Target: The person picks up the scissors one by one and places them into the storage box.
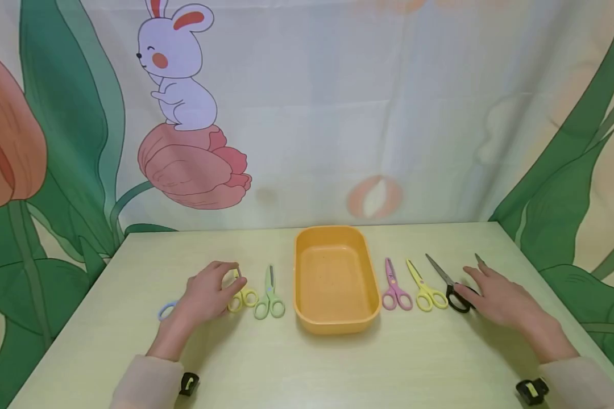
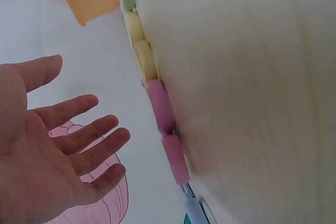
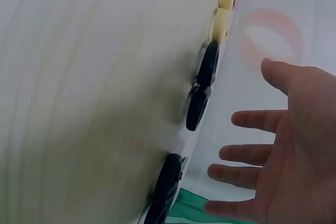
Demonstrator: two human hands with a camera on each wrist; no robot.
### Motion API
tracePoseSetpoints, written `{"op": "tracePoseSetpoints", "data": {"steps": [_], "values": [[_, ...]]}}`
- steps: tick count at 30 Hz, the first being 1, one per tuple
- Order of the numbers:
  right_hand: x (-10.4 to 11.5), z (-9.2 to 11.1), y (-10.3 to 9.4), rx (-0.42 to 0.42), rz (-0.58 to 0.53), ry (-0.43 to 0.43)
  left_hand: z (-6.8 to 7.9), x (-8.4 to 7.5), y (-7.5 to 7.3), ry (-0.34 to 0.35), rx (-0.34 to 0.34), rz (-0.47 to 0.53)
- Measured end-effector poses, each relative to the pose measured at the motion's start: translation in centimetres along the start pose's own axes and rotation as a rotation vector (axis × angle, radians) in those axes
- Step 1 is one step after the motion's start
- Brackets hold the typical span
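My left hand (image 1: 207,292), fingers relaxed and holding nothing, hovers beside yellow scissors (image 1: 243,299) left of the tray. Green scissors (image 1: 269,307) lie between those and the tray. Blue scissors (image 1: 167,309) show partly behind the wrist. Pink scissors (image 2: 161,108), hidden by the hand in the head view, appear in the left wrist view. My right hand (image 1: 498,298), fingers spread and holding nothing, is over the far right end of the row, overlapping the handle of black scissors (image 1: 452,292). Another black handle (image 3: 165,187) lies beyond them in the right wrist view.
An orange plastic tray (image 1: 336,328) stands mid-table. Right of it lie purple-pink scissors (image 1: 396,295) and a second yellow pair (image 1: 427,294). A printed curtain (image 1: 307,125) hangs behind the table's back edge. A black wrist device (image 1: 532,392) shows near the right sleeve.
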State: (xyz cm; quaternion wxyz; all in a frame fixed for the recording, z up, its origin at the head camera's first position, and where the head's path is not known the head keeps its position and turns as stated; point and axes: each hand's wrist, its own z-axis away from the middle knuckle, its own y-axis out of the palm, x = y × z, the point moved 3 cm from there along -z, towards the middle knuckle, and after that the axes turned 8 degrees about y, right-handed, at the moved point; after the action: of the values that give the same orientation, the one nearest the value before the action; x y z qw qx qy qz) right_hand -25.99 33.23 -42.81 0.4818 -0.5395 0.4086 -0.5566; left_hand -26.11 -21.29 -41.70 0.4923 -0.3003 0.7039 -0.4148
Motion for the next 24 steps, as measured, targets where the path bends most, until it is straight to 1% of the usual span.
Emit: {"op": "tracePoseSetpoints", "data": {"steps": [3, 6, 10, 12, 17, 19, 22, 24], "values": [[-0.3, 0.1, -0.2, 0.015, -0.004, -0.002, -0.1, -0.1, 0.2, -0.009, -0.003, 0.088], [-0.7, 0.2, -0.3, 0.019, 0.0, -0.002, -0.2, -0.3, 0.3, -0.003, -0.019, 0.161], [-1.0, 0.2, -0.5, 0.005, 0.009, -0.004, -0.6, -0.8, 0.5, -0.007, -0.037, 0.2], [-1.3, 0.2, -0.6, -0.005, 0.012, -0.004, -0.8, -1.1, 0.6, -0.022, -0.028, 0.224], [-2.4, 0.2, -0.6, -0.014, 0.023, -0.005, -1.3, -1.8, 1.2, -0.037, -0.024, 0.302], [-2.8, 0.2, -0.6, -0.003, 0.028, -0.001, -1.4, -2.1, 1.4, -0.042, -0.028, 0.333], [-3.3, 0.4, -0.7, 0.018, 0.041, 0.009, -1.5, -2.4, 1.8, -0.071, -0.026, 0.38], [-3.6, 0.4, -0.7, 0.035, 0.051, 0.015, -1.6, -2.6, 2.1, -0.089, -0.017, 0.44]]}}
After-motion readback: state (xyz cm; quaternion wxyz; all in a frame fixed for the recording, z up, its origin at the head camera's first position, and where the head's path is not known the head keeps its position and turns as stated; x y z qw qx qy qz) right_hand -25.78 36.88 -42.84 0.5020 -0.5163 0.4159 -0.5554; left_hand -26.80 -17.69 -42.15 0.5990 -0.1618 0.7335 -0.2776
